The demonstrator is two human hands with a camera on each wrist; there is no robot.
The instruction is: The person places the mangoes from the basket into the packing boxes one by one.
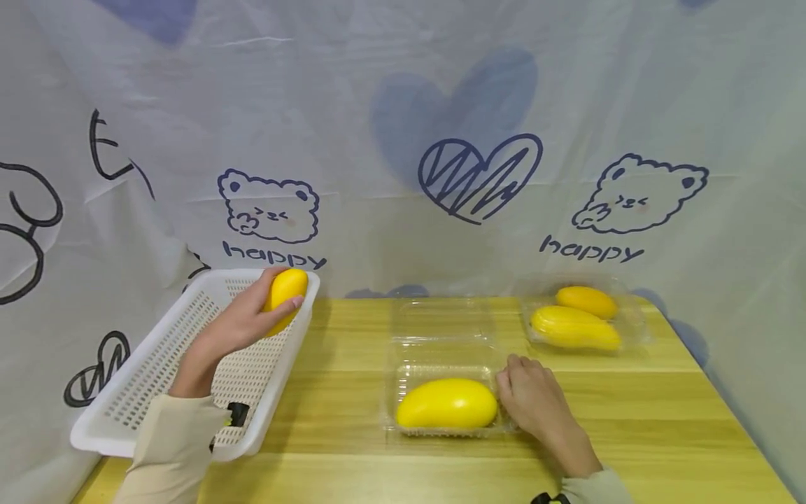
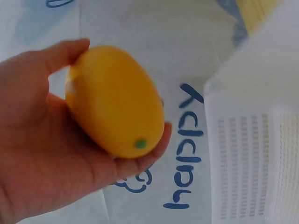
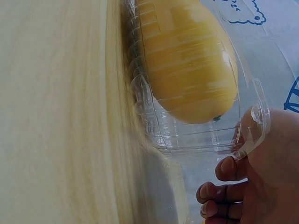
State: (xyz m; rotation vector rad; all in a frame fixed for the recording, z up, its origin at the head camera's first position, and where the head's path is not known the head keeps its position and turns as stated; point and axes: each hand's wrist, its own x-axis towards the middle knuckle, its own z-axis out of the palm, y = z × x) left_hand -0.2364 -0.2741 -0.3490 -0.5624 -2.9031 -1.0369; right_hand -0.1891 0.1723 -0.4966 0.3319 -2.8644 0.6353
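My left hand grips a smooth yellow mango above the far right corner of a white plastic basket. In the left wrist view, the thumb and fingers wrap around the mango, which has a green dot at one end. With its fingers curled, my right hand pinches the right rim of a clear plastic clamshell box. Its lid stands open toward the back. Inside the box lies a larger mango, seen through the clear wall in the right wrist view.
Behind the right hand, another clear box holds two yellow mangoes. The basket spans the left side of the wooden table. A printed white cloth hangs behind the table and along its sides.
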